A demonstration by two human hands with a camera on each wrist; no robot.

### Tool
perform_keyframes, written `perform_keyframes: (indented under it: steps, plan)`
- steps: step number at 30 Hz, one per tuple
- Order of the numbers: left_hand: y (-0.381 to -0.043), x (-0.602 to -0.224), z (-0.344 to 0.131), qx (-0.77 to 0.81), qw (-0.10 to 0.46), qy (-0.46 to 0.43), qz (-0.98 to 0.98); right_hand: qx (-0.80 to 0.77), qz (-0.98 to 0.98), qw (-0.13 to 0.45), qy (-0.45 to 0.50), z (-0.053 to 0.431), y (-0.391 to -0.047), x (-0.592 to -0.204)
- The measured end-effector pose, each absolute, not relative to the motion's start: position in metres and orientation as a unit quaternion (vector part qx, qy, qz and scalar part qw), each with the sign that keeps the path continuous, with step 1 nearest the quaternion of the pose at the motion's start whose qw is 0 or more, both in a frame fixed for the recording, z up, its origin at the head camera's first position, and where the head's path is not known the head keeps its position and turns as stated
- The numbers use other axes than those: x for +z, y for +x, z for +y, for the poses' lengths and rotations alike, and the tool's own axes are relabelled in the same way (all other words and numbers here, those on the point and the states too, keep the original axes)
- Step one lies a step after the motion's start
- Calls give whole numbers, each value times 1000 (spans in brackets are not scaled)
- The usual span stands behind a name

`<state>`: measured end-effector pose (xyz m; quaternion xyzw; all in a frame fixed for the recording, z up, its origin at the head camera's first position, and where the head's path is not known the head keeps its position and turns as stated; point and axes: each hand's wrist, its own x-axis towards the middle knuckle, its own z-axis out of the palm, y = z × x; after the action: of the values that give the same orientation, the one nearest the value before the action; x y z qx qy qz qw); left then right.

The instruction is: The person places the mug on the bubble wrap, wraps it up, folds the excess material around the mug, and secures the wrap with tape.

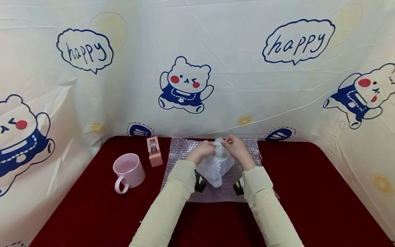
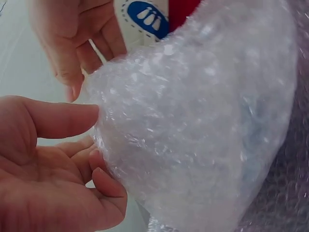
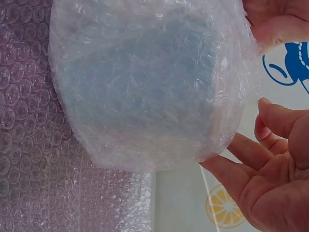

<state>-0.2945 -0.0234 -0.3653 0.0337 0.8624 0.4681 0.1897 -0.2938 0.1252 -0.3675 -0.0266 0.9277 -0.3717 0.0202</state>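
Note:
A bundle of clear bubble wrap, folded round something, stands in the middle of the table; a pale blue patch shows through it in the right wrist view, but its kind is hidden. At the bundle's far left edge, my left hand pinches the wrap between thumb and curled fingers. My right hand is at the far right edge. In the right wrist view, the fingertips of that hand touch the wrap, and its thumb stands apart from them. Under the bundle lies a flat bubble wrap sheet.
To the left stand a pink mug and a pink tape dispenser. A dark red cloth covers the table. Behind hangs a white curtain printed with bears. Dark devices sit under the wrists.

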Motion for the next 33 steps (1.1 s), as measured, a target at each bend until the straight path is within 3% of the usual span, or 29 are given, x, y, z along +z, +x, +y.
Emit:
perform_keyframes:
  steps: [6, 18, 24, 33]
  plan:
    - [-297, -365, -23, 504, 218, 3, 836, -382, 924, 14, -26, 125, -293, -367]
    - [-293, -369, -20, 563, 215, -20, 798, -382, 924, 12, -19, 124, -297, -367]
    - [-291, -375, -21, 565, 190, 5, 803, -404, 915, 13, 2, 126, -298, -370]
    - [-289, -380, -11, 546, 109, -8, 831, -432, 902, -20, 22, 127, -298, -376]
